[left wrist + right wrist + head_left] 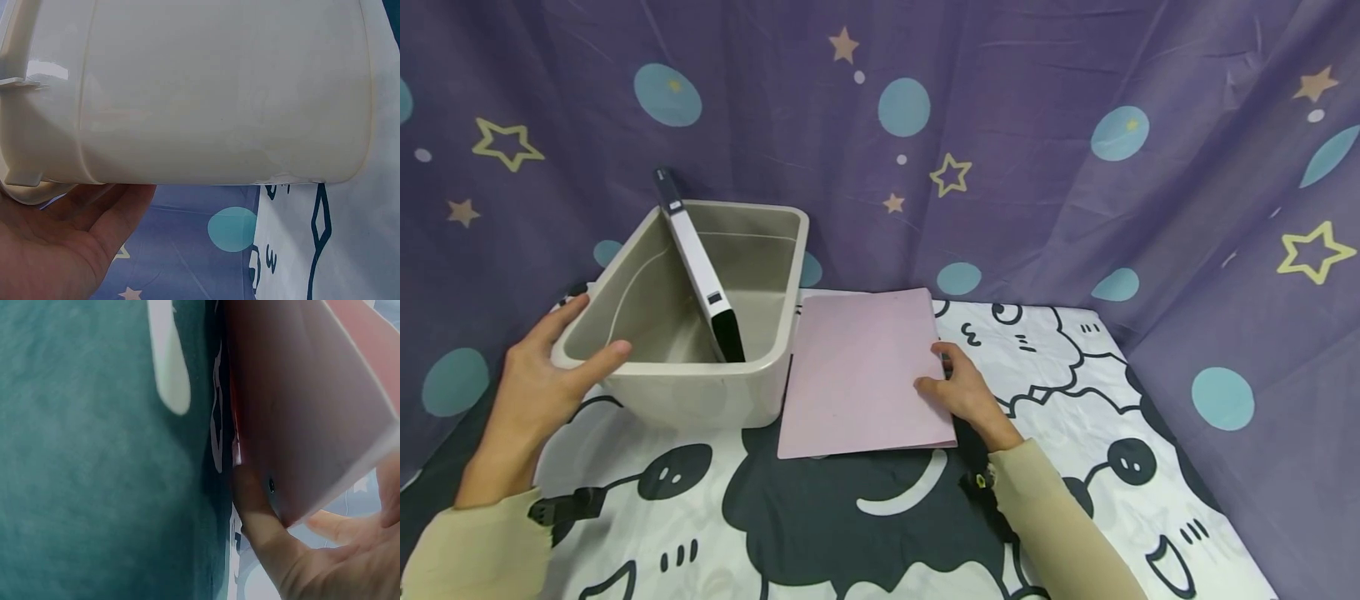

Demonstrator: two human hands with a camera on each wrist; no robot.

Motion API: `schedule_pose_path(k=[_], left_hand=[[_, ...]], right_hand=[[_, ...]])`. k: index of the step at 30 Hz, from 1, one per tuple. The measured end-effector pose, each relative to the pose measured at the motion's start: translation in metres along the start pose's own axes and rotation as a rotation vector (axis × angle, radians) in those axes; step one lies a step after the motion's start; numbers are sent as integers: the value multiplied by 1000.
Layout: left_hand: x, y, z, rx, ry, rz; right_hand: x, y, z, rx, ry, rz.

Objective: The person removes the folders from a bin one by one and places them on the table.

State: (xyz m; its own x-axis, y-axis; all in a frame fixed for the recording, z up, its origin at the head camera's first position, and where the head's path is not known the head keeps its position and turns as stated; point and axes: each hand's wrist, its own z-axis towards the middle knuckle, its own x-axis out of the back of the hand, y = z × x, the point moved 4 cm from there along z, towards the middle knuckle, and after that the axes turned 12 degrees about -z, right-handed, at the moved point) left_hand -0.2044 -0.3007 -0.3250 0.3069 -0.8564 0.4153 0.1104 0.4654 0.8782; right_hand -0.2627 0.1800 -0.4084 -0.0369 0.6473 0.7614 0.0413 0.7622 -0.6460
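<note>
The right hand (962,388) pinches the right edge of the pink folder (859,375), which lies just right of the beige bin (700,393); well apart, the left hand (544,379) grips the bin's near-left rim. Pinching all layers together should keep the folder from splaying. The bin hems its left edge, the curtain (1030,208) the back; freer room lies rightward and toward the person.

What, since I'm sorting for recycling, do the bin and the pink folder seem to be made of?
Bin: probably smooth, glossy moulded plastic, judging by its bright highlight and rounded rim. Pink folder: likely matt card, since its thin cover looks stiff and shows no glare; matt plastic remains possible.
</note>
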Motion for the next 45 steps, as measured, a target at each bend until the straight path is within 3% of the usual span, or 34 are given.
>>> schedule_pose_path(k=[25, 45], left_hand=[[-1, 5, -3, -61, 19, -16], [1, 1, -1, -66, 12, -10]], right_hand=[[0, 3, 1, 3, -15, -37], [2, 2, 1, -2, -55, -69]])
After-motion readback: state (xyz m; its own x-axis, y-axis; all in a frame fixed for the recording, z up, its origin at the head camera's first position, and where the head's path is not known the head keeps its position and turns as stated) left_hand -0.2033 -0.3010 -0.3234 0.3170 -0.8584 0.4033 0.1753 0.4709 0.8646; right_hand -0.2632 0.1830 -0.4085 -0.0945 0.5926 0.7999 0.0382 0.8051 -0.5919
